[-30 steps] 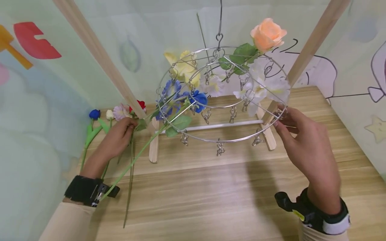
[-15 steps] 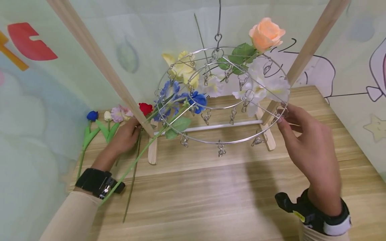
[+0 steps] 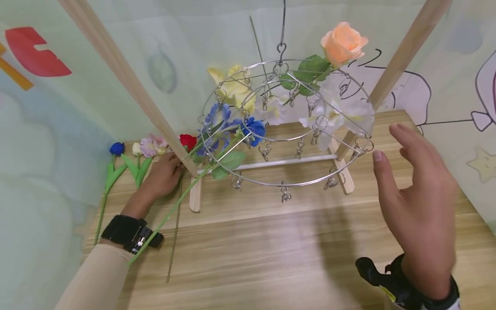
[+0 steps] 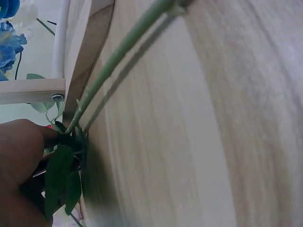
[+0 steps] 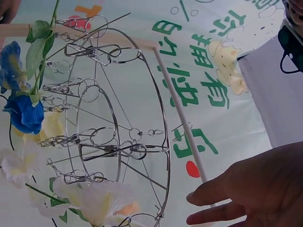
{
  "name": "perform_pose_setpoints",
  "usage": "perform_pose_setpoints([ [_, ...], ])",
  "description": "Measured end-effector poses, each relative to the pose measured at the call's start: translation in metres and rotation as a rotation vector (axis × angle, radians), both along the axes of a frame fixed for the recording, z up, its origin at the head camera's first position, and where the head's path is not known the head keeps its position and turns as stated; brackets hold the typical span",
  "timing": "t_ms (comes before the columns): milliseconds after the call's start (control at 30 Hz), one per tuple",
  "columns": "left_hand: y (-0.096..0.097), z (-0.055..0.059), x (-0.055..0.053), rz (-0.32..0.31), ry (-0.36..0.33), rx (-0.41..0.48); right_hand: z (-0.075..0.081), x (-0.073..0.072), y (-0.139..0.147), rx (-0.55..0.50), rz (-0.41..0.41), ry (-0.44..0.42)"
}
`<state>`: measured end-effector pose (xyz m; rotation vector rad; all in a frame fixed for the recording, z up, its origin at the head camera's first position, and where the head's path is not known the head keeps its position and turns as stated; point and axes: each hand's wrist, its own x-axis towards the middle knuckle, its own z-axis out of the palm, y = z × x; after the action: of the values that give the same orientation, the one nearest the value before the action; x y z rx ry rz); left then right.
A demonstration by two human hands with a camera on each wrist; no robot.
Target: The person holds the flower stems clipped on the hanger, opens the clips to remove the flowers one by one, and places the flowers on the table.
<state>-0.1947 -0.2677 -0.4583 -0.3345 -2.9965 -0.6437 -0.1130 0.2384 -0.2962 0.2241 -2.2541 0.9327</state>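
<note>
My left hand [image 3: 162, 174] is low at the left, beside the foot of the wooden frame, pinching the stem of a red rose [image 3: 188, 141]. In the left wrist view the green stem [image 4: 113, 59] runs out from my fingers close over the tabletop, with dark leaves [image 4: 59, 177] beneath them. My right hand [image 3: 420, 202] stands apart from the right rim of a round wire hanger [image 3: 306, 184], fingers extended and holding nothing. Silver clips [image 3: 285, 193] dangle from the hanger. An orange rose [image 3: 344, 43], a blue rose [image 3: 254, 130] and white petals [image 3: 354, 114] are on it.
A blue tulip [image 3: 117, 148], a white tulip [image 3: 137, 149] and a pink flower [image 3: 152, 145] lie left of my left hand. Wooden posts [image 3: 128, 82] rise on both sides. A long green stem [image 3: 170, 213] slants from the hanger across my left wrist.
My right hand has let go at the hanger's right rim and moved right, its fingers spreading. My left hand has shifted slightly right with the red rose, which now shows beside the left post.
</note>
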Motion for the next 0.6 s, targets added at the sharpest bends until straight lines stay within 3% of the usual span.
perform_pose_setpoints([
  [167,-0.001,-0.002,0.001,0.020,-0.009,-0.015,0.003,0.004,-0.012,-0.035,0.093,0.171],
  [333,-0.002,-0.007,-0.001,0.035,0.038,-0.104,0.003,0.005,-0.029,-0.033,0.324,0.329],
  [467,-0.001,-0.007,0.000,0.037,0.059,-0.147,0.001,0.006,-0.034,0.147,0.501,0.306],
  [600,-0.001,-0.003,0.004,0.034,0.054,-0.138,-0.002,0.005,-0.033,0.298,0.569,0.220],
])
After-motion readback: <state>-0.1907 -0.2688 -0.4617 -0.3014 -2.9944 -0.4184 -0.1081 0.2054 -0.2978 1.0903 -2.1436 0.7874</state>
